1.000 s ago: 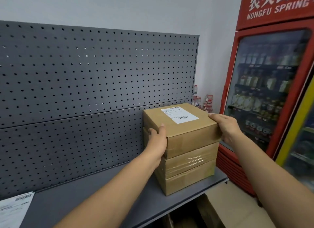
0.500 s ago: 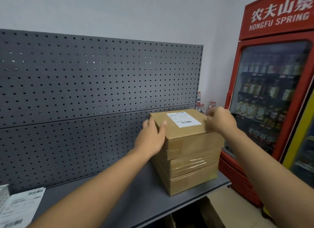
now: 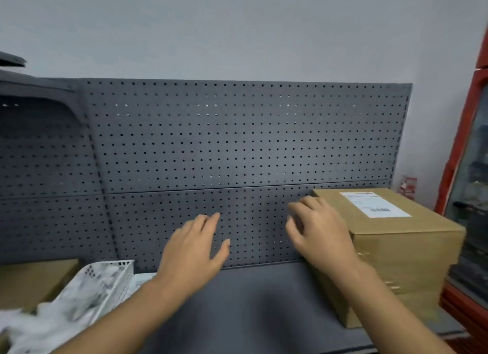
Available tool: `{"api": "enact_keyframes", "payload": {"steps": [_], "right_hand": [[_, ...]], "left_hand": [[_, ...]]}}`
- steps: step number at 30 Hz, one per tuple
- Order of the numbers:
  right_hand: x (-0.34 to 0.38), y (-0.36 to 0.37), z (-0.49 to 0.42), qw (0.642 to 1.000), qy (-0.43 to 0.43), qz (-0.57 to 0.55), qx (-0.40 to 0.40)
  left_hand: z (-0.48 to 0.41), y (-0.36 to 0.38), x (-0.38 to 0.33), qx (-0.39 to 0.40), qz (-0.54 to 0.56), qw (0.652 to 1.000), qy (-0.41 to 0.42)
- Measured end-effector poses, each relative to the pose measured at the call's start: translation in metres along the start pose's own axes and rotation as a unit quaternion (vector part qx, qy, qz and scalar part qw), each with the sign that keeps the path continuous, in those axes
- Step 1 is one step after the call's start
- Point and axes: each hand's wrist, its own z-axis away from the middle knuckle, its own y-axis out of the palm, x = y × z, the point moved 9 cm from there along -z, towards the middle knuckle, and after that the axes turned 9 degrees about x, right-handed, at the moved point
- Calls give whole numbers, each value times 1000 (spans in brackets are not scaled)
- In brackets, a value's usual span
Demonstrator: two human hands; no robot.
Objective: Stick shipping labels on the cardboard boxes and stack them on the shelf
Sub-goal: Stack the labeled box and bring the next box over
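Box stack | on shelf | just right of right grip

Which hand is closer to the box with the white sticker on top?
Right. The right hand is just at the left side of the labelled box, fingers loose. The left hand hangs farther left, in front of the pegboard.

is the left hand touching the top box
Apart. Head view shows bare pegboard between the left hand and the top box.
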Motion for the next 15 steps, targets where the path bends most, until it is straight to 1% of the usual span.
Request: {"api": "enact_keyframes", "payload": {"steps": [2, 5, 7, 11, 15], "right_hand": [[34, 20, 1, 999, -20, -32, -7], [82, 58, 1, 996, -36, -79, 10], [112, 86, 0, 993, -41, -108, 29], [172, 134, 1, 984, -40, -159, 68], [232, 174, 6, 977, -48, -174, 112]], "left_hand": [[23, -1, 36, -6, -19, 999, -31], [59, -2, 87, -18, -35, 996, -75], [82, -3, 120, -27, -41, 993, -107], [126, -6, 181, -19, -56, 986, -158], [160, -7, 240, -12, -86, 977, -197]]}}
